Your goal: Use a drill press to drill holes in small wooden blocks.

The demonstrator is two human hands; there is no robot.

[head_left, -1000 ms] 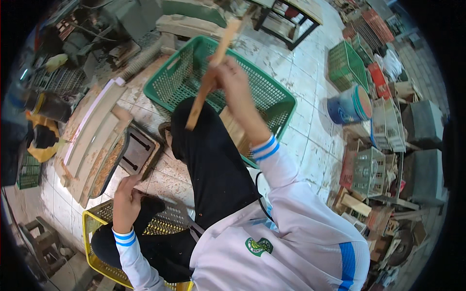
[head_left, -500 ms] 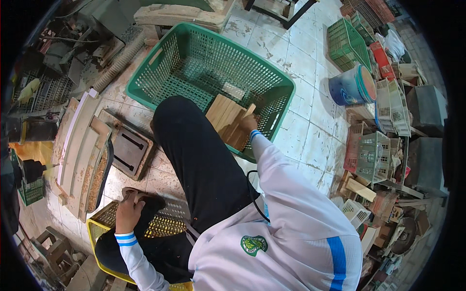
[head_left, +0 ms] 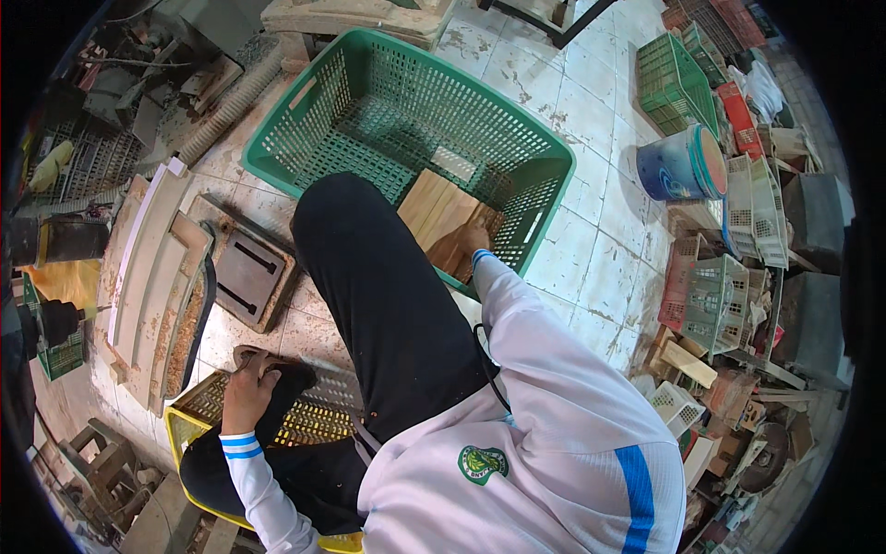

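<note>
My right hand (head_left: 472,236) is down inside the large green perforated basket (head_left: 309,88), its fingers curled at the right side of a stack of light brown wooden boards (head_left: 434,201); what they grip is hard to make out. My left hand (head_left: 247,395) is low at the left, beside my foot, above the rim of a yellow basket (head_left: 194,406). Its thumb stands apart from loosely bent fingers, and nothing is visible in it. My black-trousered knee (head_left: 337,212) is raised between the hands, against the green basket's near side.
Curved wooden pieces (head_left: 148,277) and a metal-plated board (head_left: 251,272) lie at the left, near a hose (head_left: 217,120) and dusty machinery. At the right, a blue bucket (head_left: 664,166), stacked crates (head_left: 701,295) and scrap wood line the tiled floor (head_left: 600,268). A dark-legged table (head_left: 563,23) stands beyond.
My right hand has come down from above my knee into the green basket, and the light wooden slat it held aloft is now down among the boards.
</note>
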